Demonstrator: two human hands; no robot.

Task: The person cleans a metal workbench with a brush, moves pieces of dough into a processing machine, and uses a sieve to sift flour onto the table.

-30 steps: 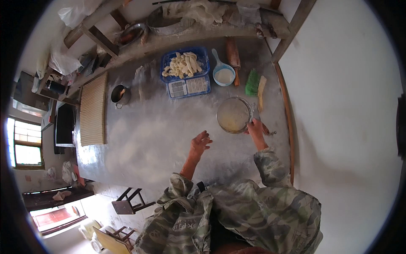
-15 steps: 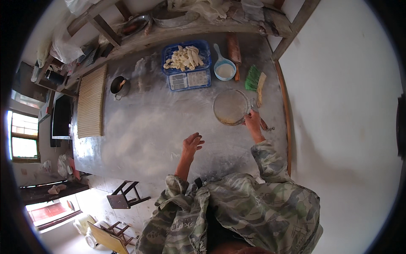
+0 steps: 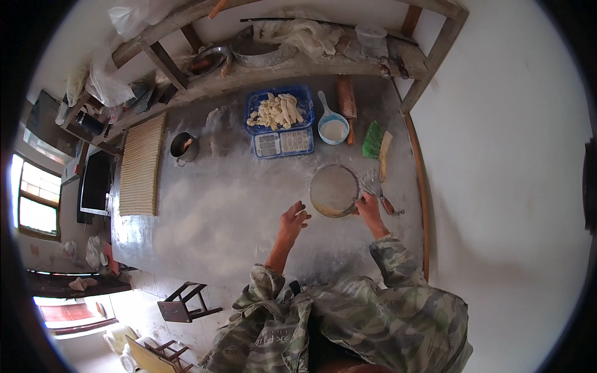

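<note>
My right hand point(image 3: 368, 209) grips the right rim of a round sieve point(image 3: 334, 190), fingers closed around its edge. Pale powder lies along the lower part of its mesh. To the left of the sieve, my left hand point(image 3: 292, 222) is empty with its fingers apart, not touching the rim. Just right of my right hand lies a scraper with a metal blade and wooden handle point(image 3: 388, 206). Beyond it rests a brush with green bristles point(image 3: 372, 140). A blue-and-white scoop point(image 3: 334, 130) holding white powder sits past the sieve.
A blue scale point(image 3: 283, 153) bears a tray of dough pieces point(image 3: 277, 112) at the back. Beside the scoop is a rolling pin point(image 3: 346, 99). A metal cup point(image 3: 184, 148) and a slatted mat point(image 3: 142, 168) are at left. A wooden shelf point(image 3: 298, 66) spans the far edge; a wall stands right.
The view has tilted, shifting the scene downward. My right hand has drawn the sieve slightly nearer and leftward, showing more of the scraper's blade. My left hand is closer to the sieve.
</note>
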